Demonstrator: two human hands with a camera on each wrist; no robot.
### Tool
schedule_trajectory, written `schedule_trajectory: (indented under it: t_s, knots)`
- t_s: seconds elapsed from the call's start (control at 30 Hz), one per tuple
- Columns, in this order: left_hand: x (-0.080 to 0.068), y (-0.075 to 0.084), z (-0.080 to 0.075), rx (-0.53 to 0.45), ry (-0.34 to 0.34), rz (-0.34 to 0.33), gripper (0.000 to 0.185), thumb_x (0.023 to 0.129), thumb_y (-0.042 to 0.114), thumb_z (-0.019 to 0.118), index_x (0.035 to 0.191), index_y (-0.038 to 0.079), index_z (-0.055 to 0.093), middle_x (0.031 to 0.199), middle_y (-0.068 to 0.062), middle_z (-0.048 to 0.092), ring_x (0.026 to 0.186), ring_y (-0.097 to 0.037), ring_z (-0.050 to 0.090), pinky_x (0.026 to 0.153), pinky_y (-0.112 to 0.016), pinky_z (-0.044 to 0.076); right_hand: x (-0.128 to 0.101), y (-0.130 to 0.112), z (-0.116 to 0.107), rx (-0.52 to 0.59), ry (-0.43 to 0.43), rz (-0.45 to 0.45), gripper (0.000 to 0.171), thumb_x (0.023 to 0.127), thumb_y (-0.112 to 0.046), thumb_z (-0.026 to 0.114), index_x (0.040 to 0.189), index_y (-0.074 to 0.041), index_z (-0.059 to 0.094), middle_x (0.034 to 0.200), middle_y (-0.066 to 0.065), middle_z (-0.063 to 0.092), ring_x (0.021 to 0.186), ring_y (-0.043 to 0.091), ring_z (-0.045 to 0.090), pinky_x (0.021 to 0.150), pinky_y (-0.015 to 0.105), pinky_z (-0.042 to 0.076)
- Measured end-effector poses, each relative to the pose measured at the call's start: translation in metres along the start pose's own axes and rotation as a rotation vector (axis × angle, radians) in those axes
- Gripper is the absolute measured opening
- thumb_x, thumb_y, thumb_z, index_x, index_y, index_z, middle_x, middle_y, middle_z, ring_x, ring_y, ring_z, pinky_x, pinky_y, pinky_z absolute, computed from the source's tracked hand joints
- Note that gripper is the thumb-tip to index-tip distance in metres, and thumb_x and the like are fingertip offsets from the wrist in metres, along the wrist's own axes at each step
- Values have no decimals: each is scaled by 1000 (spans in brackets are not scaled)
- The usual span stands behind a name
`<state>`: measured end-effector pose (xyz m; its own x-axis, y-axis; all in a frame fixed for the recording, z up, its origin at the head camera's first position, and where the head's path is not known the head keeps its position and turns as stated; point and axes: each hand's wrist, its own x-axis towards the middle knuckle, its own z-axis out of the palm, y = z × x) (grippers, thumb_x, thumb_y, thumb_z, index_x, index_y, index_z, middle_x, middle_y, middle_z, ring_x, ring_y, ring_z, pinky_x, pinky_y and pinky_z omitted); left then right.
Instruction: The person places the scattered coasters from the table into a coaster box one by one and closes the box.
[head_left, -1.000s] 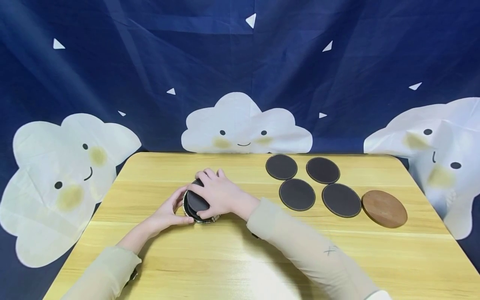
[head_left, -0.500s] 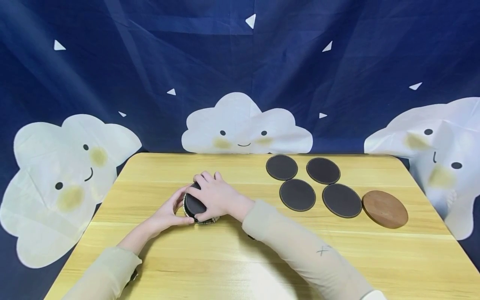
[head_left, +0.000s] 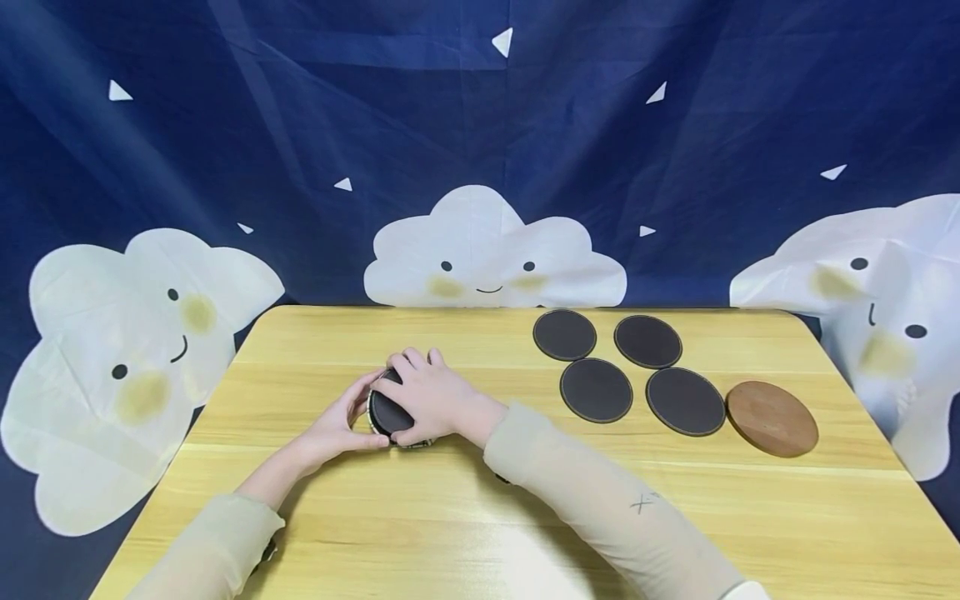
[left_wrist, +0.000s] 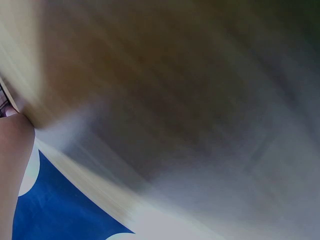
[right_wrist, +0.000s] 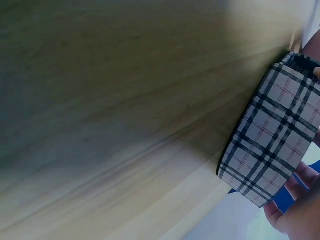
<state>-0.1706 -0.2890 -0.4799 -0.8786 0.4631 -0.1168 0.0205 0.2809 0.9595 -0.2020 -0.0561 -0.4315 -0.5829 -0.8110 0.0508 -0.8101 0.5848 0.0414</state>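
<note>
A round coaster holder (right_wrist: 270, 135) with a black, white and red plaid wall stands on the table at left of centre. From its left side my left hand (head_left: 337, 425) grips it, thumb at the near edge and fingers behind. A black round coaster (head_left: 388, 412) lies in the holder's mouth. Over it my right hand (head_left: 435, 396) is curled, thumb at the near edge and fingertips at the far edge, holding the coaster. My right palm covers the coaster's right part. In the left wrist view only part of the left hand (left_wrist: 15, 150) shows.
To the right on the wooden table (head_left: 450, 517) lie several flat black coasters, among them a near-left coaster (head_left: 596, 390) and a near-right coaster (head_left: 686, 402). A brown wooden disc (head_left: 772, 418) lies beside them. Behind the table hangs a blue cloud-print curtain (head_left: 480, 100).
The black coaster has gone from tilted and raised at the holder's mouth to lying flatter and lower in it. My right hand has shifted slightly left and down; my left hand stays put.
</note>
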Motion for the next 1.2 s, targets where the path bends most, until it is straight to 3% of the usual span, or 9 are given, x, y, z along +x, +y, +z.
schedule_trajectory:
  t_s: [0.07,0.17,0.3,0.4,0.53,0.63,0.73,0.87,1.2]
  knots:
    - [0,0,0,-9,-1,8,107,87,10,88,170,15,21,174,-20,24,135,18,43,109,-3,30,-1,0,0,-1,3,-3,84,85,-70,73,154,-28,49,148,5,48,134,23,44,101,43,41]
    - [1,-1,0,-3,1,12,106,87,10,88,170,15,21,174,-19,24,135,17,42,109,-4,30,-1,-1,2,-3,7,-9,84,86,-69,73,154,-27,48,149,5,48,134,23,44,103,44,41]
    - [1,-1,0,22,5,7,106,87,10,88,170,16,22,174,-17,26,135,16,42,129,-36,24,-2,-1,5,-5,14,-10,84,87,-69,72,155,-27,48,150,5,48,135,24,44,105,44,41]
    - [2,-1,0,34,9,4,106,87,10,88,170,17,23,174,-17,27,135,16,42,128,-63,13,-3,-1,5,-2,11,-5,84,88,-69,71,156,-28,46,152,5,48,137,24,44,106,44,40]
    - [2,-2,0,35,14,3,107,86,9,88,170,18,23,174,-17,27,134,17,41,128,-66,11,-4,-1,6,-4,5,-1,82,90,-68,69,157,-29,45,154,4,46,140,24,42,107,44,40]
    - [1,-2,0,34,14,4,106,86,9,88,170,18,23,174,-17,27,135,17,42,129,-60,14,-5,-2,8,-15,14,-5,80,92,-68,66,158,-28,45,156,4,46,141,24,42,107,44,40]
    - [1,-2,0,30,12,4,106,87,9,88,170,18,23,173,-18,28,135,17,42,129,-35,23,-5,-2,10,-20,25,-7,80,92,-67,66,158,-28,45,157,5,45,142,24,42,106,44,40]
    - [1,-3,0,17,13,19,105,87,8,88,169,17,24,172,-20,30,135,16,45,112,-5,28,-6,-2,11,-17,25,-3,80,92,-67,66,159,-28,44,158,4,44,143,24,41,106,44,40]
    - [2,-3,0,12,12,29,104,87,8,87,169,17,25,172,-20,31,135,15,46,109,-2,28,-6,-3,10,-29,22,-1,79,94,-67,65,159,-28,44,157,3,45,142,23,42,107,43,41]
